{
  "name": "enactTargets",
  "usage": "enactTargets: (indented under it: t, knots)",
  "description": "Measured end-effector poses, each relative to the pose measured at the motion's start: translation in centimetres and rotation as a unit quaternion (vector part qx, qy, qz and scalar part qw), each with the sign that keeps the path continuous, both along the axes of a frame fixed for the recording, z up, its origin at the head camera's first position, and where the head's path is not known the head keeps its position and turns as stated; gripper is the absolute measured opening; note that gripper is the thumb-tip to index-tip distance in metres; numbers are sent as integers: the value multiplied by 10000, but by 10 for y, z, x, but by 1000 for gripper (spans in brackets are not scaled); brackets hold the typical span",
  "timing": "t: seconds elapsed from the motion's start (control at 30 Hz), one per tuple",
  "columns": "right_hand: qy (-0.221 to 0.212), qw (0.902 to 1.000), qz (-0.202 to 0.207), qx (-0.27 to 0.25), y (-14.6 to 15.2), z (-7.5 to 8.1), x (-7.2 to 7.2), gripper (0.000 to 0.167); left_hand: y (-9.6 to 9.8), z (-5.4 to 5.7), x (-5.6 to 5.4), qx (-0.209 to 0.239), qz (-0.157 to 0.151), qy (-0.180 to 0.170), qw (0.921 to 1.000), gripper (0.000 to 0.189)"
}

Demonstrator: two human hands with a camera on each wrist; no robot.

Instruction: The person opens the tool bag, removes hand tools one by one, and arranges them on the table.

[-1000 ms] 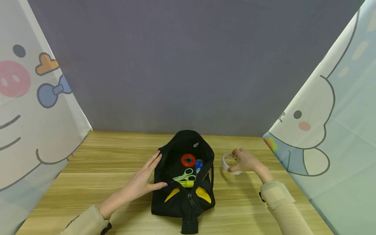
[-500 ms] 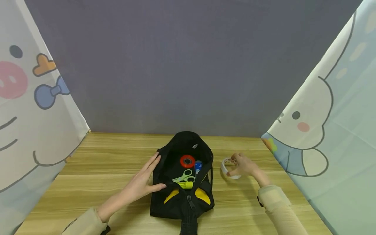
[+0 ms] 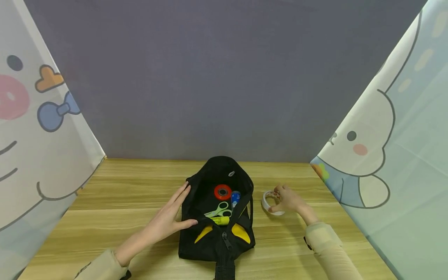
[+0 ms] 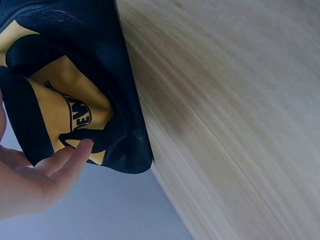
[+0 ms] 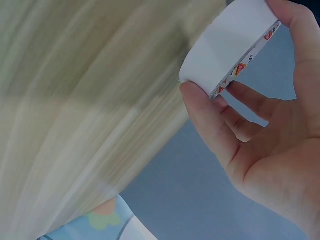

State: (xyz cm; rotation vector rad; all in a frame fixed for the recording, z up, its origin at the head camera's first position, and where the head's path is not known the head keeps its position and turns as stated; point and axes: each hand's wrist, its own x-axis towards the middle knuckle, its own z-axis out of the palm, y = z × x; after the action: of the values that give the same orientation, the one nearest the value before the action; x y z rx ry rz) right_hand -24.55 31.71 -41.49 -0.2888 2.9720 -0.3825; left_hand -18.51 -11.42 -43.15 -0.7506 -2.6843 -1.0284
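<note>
A black bag (image 3: 187, 249) with yellow patches lies unzipped, its opening facing up. Inside are a red ring-shaped item (image 3: 217, 193), light-green scissors (image 3: 219, 211), a yellow tube (image 3: 220, 221) and a blue cylinder (image 3: 235, 197). My left hand (image 3: 169, 217) rests spread along the bag's left rim, thumb at the front edge. In the left wrist view its fingertips touch the bag's yellow-and-black side (image 4: 92, 107). To the right of the bag, my right hand (image 3: 289, 202) grips a roll of white tape (image 5: 230, 47) by its edges, between thumb and fingers.
The wood-grain table (image 3: 140, 190) runs back to a grey panel (image 3: 210, 85). Cartoon-printed side panels stand at left (image 3: 35, 155) and right (image 3: 371, 155). A zipper pull (image 3: 226, 241) hangs at the bag's front.
My right hand and the tape roll have come slightly nearer to me and lower. The left hand stays on the bag's rim. The whole head view has shifted a little.
</note>
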Motion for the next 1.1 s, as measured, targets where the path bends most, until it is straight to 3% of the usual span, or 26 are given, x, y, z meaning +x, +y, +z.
enactTargets:
  t: [1.1]
  knots:
    - [16, 10000, -37, 10, 3, -17, -2, 80, 0, 1, -1, 31, -29, -2, 10000, 99]
